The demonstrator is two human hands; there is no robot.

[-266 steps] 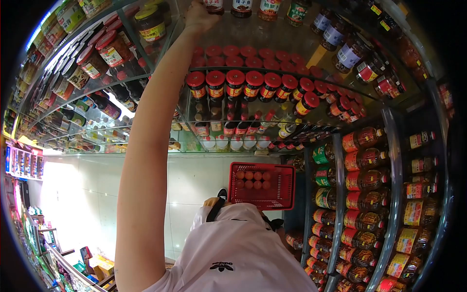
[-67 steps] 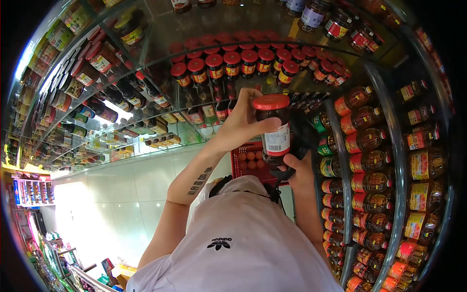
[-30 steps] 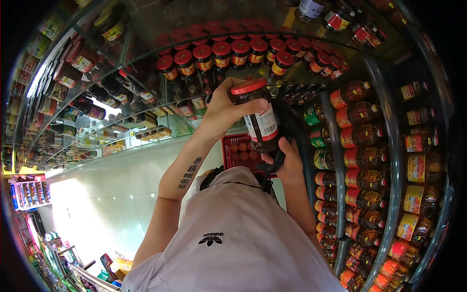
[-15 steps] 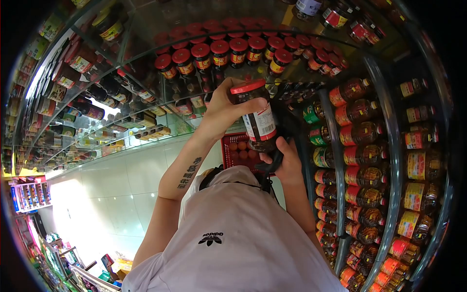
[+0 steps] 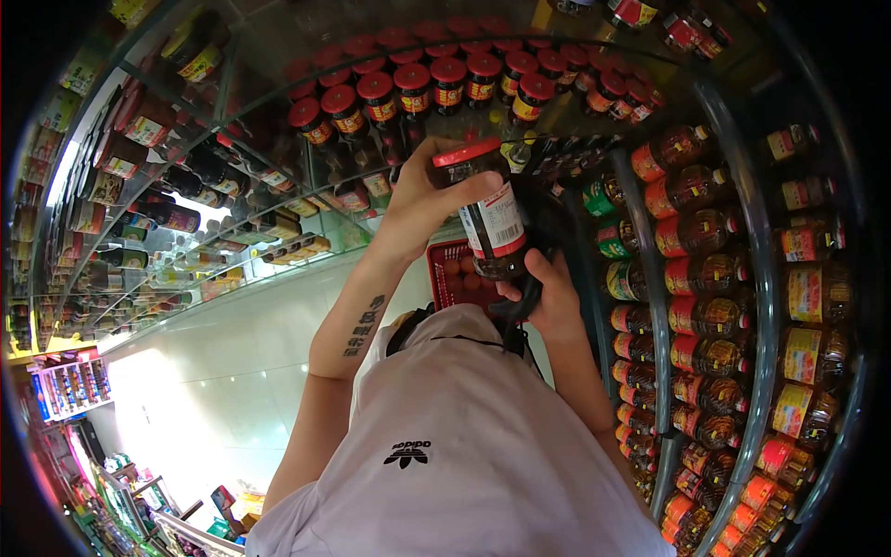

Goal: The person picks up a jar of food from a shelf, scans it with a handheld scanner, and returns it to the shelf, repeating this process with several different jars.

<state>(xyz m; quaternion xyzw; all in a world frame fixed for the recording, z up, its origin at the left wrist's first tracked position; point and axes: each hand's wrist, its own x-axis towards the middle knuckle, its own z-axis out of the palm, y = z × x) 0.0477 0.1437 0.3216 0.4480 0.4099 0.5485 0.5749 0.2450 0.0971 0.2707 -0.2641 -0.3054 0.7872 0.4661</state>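
My left hand is wrapped around a glass jar with a red lid and a white label that carries a barcode. Dark contents show through its glass, and the jar leans with its label turned up to me. Just below the jar's base is my right hand, its fingers closed around a black curved handle. Beneath the hands hangs a red basket, partly hidden, with several round brownish things in it.
Red-lidded jars stand in rows on a glass shelf in front. Large oil bottles fill the rack at right, behind metal rails. More jars and bottles line the left shelves, above a pale tiled floor.
The view has shifted a little, and the shelves at right sit lower in it. The jar stays in my left hand, slightly more tilted. My right hand keeps its grip.
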